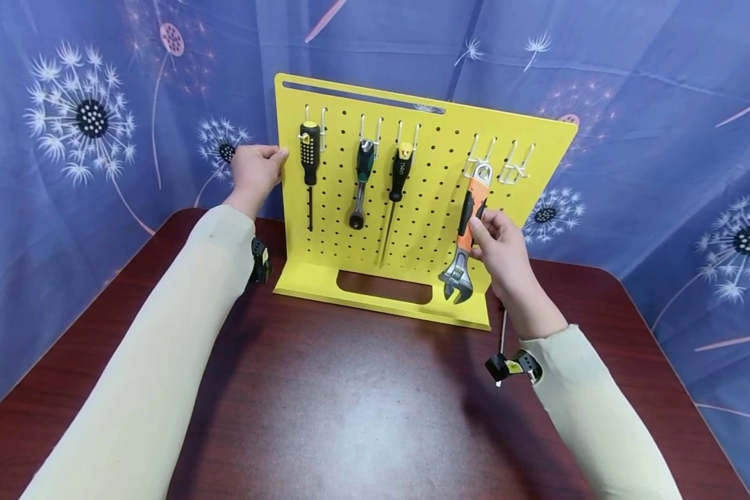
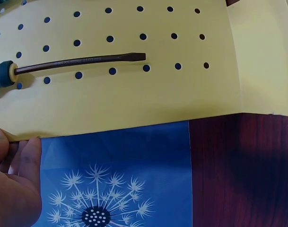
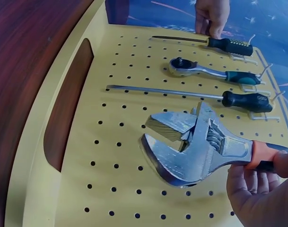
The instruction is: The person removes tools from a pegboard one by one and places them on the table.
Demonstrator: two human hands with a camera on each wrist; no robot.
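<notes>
A yellow pegboard (image 1: pixel 437 180) stands upright on the table. My left hand (image 1: pixel 256 173) pinches its left edge between thumb and fingers. In my right hand (image 1: pixel 505 253) is an adjustable wrench (image 1: pixel 473 201) with an orange and black handle, gripped at that handle with its jaws pointing down. The wrench's ring end is at a pair of white hooks (image 1: pixel 490 149); whether it bears on them I cannot tell. Left of it hang a yellow-topped black screwdriver (image 1: pixel 401 173), a green-handled ratchet (image 1: pixel 365 163) and a black screwdriver with yellow dots (image 1: pixel 310 153).
Another pair of hooks (image 1: pixel 517 167) at the board's right end carries no tool. A thin metal shaft (image 1: pixel 503 333) shows below the right hand, mostly hidden. The dark red table (image 1: pixel 325 389) has blue dandelion-patterned cloth (image 1: pixel 375 42) behind it.
</notes>
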